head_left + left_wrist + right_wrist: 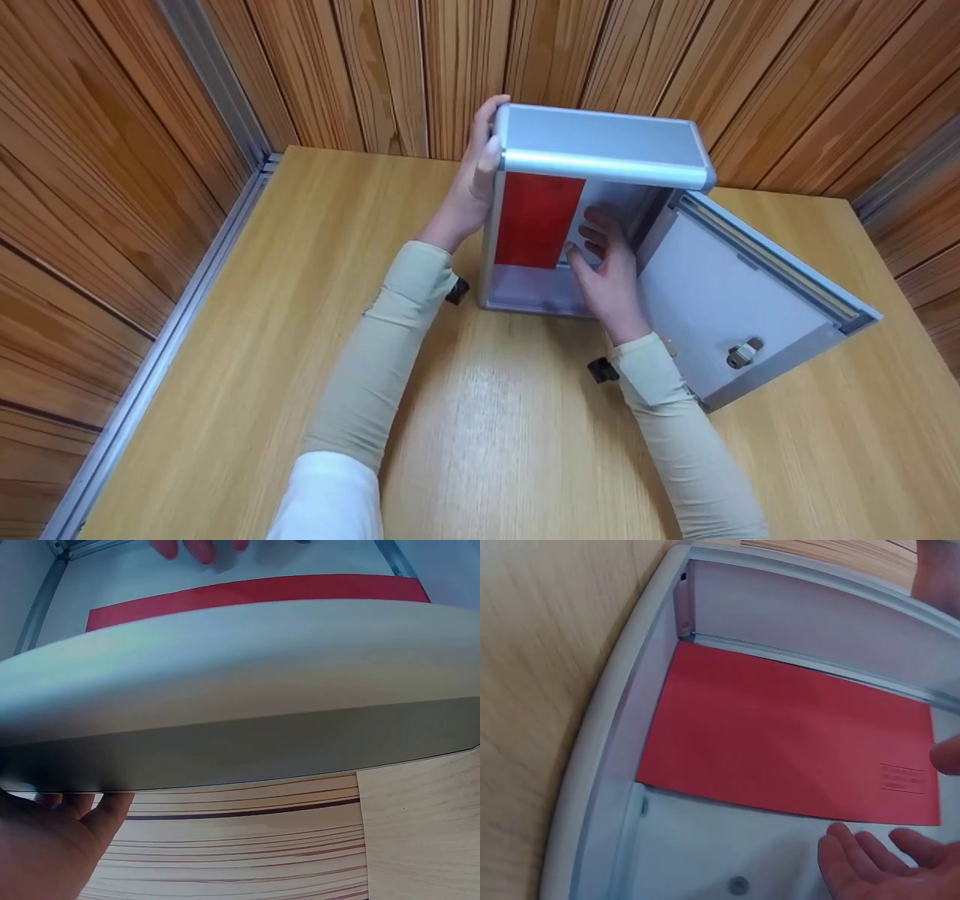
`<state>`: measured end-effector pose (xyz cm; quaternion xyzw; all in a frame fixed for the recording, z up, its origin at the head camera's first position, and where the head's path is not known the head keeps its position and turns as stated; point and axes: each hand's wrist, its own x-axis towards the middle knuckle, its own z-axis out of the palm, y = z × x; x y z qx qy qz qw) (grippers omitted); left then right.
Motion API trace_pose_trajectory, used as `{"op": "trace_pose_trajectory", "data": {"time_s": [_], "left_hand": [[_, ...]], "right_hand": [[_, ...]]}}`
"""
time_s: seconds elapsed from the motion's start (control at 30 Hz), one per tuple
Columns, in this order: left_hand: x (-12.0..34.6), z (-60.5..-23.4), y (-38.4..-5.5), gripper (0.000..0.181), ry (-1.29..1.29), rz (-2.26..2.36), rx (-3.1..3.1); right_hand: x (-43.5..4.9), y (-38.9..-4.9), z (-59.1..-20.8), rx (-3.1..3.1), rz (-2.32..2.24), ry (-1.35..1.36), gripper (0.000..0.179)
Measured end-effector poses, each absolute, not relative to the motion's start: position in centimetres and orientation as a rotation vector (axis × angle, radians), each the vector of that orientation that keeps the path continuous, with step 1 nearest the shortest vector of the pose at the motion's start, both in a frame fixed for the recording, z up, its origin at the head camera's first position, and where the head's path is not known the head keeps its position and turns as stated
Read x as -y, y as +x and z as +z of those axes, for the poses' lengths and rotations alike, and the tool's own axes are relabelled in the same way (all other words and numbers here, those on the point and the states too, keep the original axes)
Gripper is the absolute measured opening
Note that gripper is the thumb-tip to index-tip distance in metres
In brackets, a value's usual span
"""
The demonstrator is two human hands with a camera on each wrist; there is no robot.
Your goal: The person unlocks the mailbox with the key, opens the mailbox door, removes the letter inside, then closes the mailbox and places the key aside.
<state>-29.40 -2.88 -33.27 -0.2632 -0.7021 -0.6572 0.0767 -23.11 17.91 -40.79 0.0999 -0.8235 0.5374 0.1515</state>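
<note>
A silver metal lockbox [600, 142] stands on the table with its front open. My left hand [472, 176] holds the box's upper left side, thumb at the front edge; in the left wrist view, its fingers [112, 814] reach behind the far edge. Inside, a red envelope [780, 735] with a small printed block lies flat against the back panel, on the left. My right hand [611, 277] is inside the box, fingers spread and loosely bent beside the envelope's right edge. Nothing shows between its thumb and fingers.
The box's hinged door [742, 300] hangs open to the right, its cam lock [745, 352] facing inward. Wood-patterned walls [465, 75] rise behind and at both sides of the wooden table [480, 435]. A metal rail [161, 345] runs along the left edge.
</note>
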Motion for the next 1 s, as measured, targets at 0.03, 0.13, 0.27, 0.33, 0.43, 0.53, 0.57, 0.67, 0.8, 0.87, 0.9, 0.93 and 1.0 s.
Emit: {"op": "trace_pose_trajectory", "data": {"time_s": [0.03, 0.13, 0.27, 0.33, 0.43, 0.53, 0.57, 0.67, 0.8, 0.87, 0.9, 0.93, 1.0], "left_hand": [[2.9, -33.3, -29.4, 0.072, -0.789, -1.968, 2.104], [2.8, -33.4, -29.4, 0.073, -0.789, -1.97, 2.099], [2.7, -33.4, -29.4, 0.074, -0.789, -1.993, 2.087], [2.7, -33.3, -29.4, 0.075, -0.796, -1.995, 2.083], [2.7, -33.3, -29.5, 0.076, -0.804, -1.991, 2.082], [2.8, -33.3, -29.6, 0.079, -0.815, -1.972, 2.081], [2.8, -33.3, -29.6, 0.08, -0.816, -1.971, 2.079], [2.9, -33.3, -29.7, 0.083, -0.828, -1.966, 2.07], [3.0, -33.3, -29.7, 0.08, -0.835, -1.976, 2.07], [3.1, -33.3, -29.6, 0.077, -0.836, -1.977, 2.073], [3.1, -33.3, -29.6, 0.076, -0.836, -1.978, 2.074], [3.1, -33.2, -29.6, 0.076, -0.834, -1.977, 2.074], [3.1, -33.2, -29.6, 0.076, -0.834, -1.974, 2.076]], "right_hand": [[-17.8, -23.2, -40.9, 2.36, 1.546, 0.267, 0.056], [-17.6, -23.6, -41.1, 2.332, 1.561, 0.242, 0.057], [-17.4, -24.0, -41.3, 2.299, 1.559, 0.218, 0.057], [-17.2, -24.2, -41.3, 2.304, 1.545, 0.201, 0.057], [-16.9, -24.4, -41.2, 2.312, 1.54, 0.181, 0.059], [-16.6, -24.5, -41.2, 2.28, 1.583, 0.189, 0.06], [-16.5, -24.5, -41.2, 2.267, 1.598, 0.193, 0.06], [-16.1, -24.7, -41.4, 2.234, 1.64, 0.207, 0.059], [-15.8, -24.9, -41.7, 2.222, 1.639, 0.197, 0.059], [-15.7, -25.1, -41.8, 2.216, 1.624, 0.195, 0.058], [-15.7, -25.1, -41.9, 2.213, 1.614, 0.199, 0.056], [-15.7, -25.2, -41.9, 2.211, 1.603, 0.203, 0.055], [-15.7, -25.4, -42.0, 2.203, 1.588, 0.215, 0.052]]}}
